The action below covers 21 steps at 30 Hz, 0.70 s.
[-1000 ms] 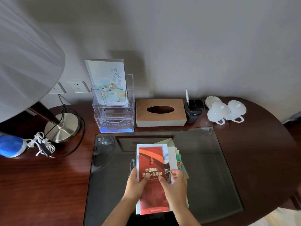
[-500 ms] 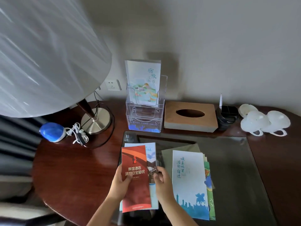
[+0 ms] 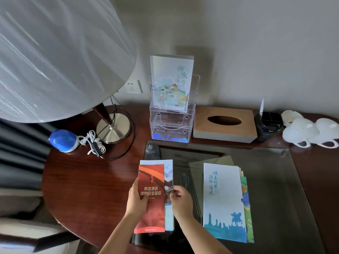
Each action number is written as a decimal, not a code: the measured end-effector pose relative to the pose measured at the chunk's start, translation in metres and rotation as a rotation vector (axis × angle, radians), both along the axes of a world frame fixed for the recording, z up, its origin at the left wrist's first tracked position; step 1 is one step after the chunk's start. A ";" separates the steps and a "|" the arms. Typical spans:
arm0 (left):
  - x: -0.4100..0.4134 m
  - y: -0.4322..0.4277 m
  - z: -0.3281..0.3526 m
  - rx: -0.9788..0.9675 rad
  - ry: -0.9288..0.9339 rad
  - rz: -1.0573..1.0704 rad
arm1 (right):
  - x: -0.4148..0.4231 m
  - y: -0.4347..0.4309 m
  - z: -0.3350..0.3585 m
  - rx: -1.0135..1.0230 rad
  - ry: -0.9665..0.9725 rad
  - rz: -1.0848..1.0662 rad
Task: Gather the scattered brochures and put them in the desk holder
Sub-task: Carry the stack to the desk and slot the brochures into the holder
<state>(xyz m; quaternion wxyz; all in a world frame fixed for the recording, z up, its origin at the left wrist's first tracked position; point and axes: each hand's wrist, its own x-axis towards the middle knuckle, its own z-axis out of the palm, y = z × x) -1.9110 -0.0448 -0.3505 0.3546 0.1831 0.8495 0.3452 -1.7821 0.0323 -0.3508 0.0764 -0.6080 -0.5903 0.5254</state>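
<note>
Near the desk's front edge, over the left edge of the glass pane: a red brochure gripped by the left hand, thumb laid across the cover, fingers curled out of sight behind. Directly behind it, showing past its top and right side, a pale blue brochure, its right edge pinched by the right hand between thumb and bent fingertips.

Just right of the hands, flat on the glass: a white brochure with a blue skyline, topping a loose stack, with a green brochure and other edges peeking out on the right side.

At the desk's back edge, against the wall: a clear tiered holder, upright, with one painted brochure standing in the rear pocket and the front pockets bare. Touching or almost touching the holder's right side, a wooden tissue box; then a black pen pot; then white cups upside down towards the back right corner.

At the back left corner: a lamp with a wide pale shade, and beside its base a blue-and-white gadget with a coiled white cord. On the wall behind, a socket.
</note>
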 end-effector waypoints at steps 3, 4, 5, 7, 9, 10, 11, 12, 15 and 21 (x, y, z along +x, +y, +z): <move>0.000 0.004 -0.002 -0.063 0.051 -0.015 | -0.003 -0.002 0.001 0.107 -0.103 0.032; 0.001 0.005 -0.003 -0.095 0.093 -0.021 | -0.004 -0.003 0.001 0.137 -0.135 0.043; 0.002 0.006 -0.003 -0.142 0.152 -0.028 | -0.004 -0.004 0.002 0.163 -0.158 0.054; 0.008 0.009 0.001 -0.266 0.306 -0.044 | -0.004 -0.007 0.002 0.209 -0.180 0.073; 0.013 0.011 0.005 -0.316 0.368 -0.018 | -0.003 -0.007 0.001 0.254 -0.188 0.085; 0.015 0.012 0.006 -0.315 0.366 -0.009 | -0.002 -0.007 0.001 0.274 -0.194 0.091; 0.017 0.013 0.006 -0.314 0.361 -0.012 | -0.001 -0.006 0.001 0.285 -0.195 0.093; 0.017 0.013 0.006 -0.319 0.357 -0.019 | -0.001 -0.005 0.001 0.289 -0.186 0.091; 0.017 0.017 0.010 -0.351 0.362 -0.002 | 0.005 0.000 0.007 0.297 -0.140 0.060; 0.062 0.042 0.026 0.093 0.345 -0.178 | 0.080 0.037 0.031 0.498 -0.089 -0.236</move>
